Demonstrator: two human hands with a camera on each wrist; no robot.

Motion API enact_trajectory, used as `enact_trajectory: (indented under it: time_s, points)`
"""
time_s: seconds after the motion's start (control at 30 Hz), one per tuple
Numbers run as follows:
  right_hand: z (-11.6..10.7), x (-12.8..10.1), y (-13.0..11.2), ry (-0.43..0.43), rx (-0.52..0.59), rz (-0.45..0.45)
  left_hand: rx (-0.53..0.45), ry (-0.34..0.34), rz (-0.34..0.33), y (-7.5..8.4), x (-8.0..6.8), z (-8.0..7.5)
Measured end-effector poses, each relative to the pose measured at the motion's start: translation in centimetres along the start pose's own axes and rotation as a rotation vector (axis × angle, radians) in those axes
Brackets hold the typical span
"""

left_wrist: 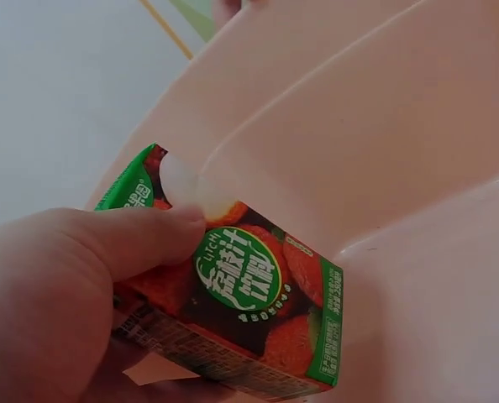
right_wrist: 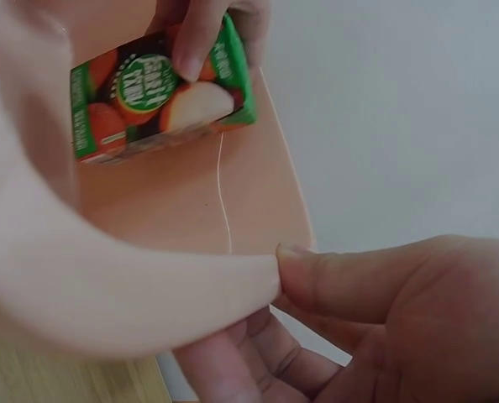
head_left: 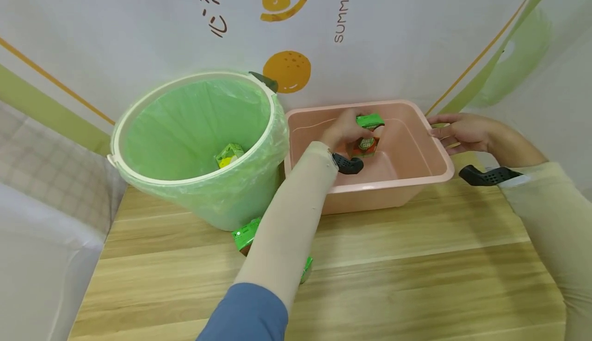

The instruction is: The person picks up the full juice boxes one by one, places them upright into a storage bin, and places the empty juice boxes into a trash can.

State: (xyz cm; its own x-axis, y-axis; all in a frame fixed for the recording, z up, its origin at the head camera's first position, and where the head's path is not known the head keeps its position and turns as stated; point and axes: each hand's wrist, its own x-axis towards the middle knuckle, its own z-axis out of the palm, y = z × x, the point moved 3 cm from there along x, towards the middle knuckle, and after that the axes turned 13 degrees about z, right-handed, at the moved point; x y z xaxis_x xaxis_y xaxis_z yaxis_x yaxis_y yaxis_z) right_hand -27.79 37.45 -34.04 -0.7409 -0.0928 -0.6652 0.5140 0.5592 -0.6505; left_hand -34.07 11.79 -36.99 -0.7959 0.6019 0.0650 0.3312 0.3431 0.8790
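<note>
Currently, the left hand reaches into the pink rectangular plastic basin and holds a small green-and-red juice carton above its floor. The grip is closed round the carton: the thumb presses on the printed face, and the other fingers wrap the far side. The carton is tilted, clear of the basin walls.

The right hand holds the basin's right rim, with the thumb on top of the rim and the fingers curled beneath it.

The basin stands on the light wooden worktop, touching a pale green round plastic bin lined with a green bag. A second juice carton lies at the bottom of the bin. Two more green cartons lie on the worktop, partly hidden by the left forearm.
</note>
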Motion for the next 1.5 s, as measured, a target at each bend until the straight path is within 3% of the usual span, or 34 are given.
enact_trajectory:
  time_s: [0.23, 0.47, 0.73, 0.97, 1.13, 1.27, 1.33, 1.5]
  points:
    - [0.1, 0.0, 0.0, 0.001, -0.006, -0.003, -0.003, -0.058, -0.089, -0.2, 0.0, 1.3]
    - [0.2, -0.2, -0.1, 0.008, -0.014, -0.005, 0.016, -0.143, -0.130, -0.8, 0.1, 1.9]
    - [0.0, -0.3, -0.3, 0.012, -0.030, -0.010, 0.176, -0.150, -0.224, -1.6, 0.6, 1.9]
    - [0.0, -0.3, -0.4, 0.012, -0.024, -0.013, 0.299, -0.170, -0.183, -1.6, 0.3, 1.6]
    - [0.1, -0.3, -0.5, 0.015, -0.018, -0.011, 0.267, -0.181, -0.215, -1.8, 0.2, 1.6]
    - [0.2, -0.3, -0.3, 0.013, -0.016, -0.005, 0.301, -0.213, -0.260, -2.0, 0.1, 1.7]
    - [0.1, -0.3, -0.3, 0.009, -0.018, -0.007, 0.329, -0.223, -0.258, -2.0, 0.1, 1.7]
    - [0.2, -0.3, -0.2, 0.011, -0.020, -0.006, 0.288, -0.214, -0.237, -2.1, 0.1, 1.8]
